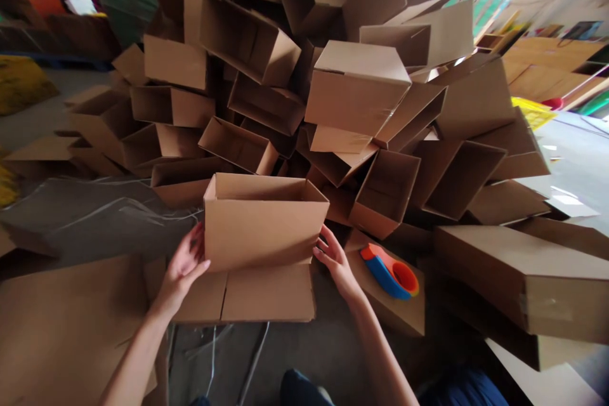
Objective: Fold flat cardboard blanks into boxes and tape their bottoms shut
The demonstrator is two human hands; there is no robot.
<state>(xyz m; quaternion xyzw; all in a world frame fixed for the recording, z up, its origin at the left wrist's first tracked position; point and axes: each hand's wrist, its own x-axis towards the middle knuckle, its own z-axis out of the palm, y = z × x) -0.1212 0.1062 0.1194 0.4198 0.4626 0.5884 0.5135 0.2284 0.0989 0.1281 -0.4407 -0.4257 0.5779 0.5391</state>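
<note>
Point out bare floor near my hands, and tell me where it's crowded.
Floor shows left of your left hand, between the pile and big carton, with loose strands across it. A narrower gap lies between the central flaps and right forearm. Crowded: the pile ahead, and right, around the orange-and-blue object.

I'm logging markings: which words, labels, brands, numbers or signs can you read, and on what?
No text can be read.
Middle box: no print on the sides that show.
Box pile: no legible marking.
Orange-blue tool: no lettering visible.
Yellow crate: too blurred to tell.
</note>
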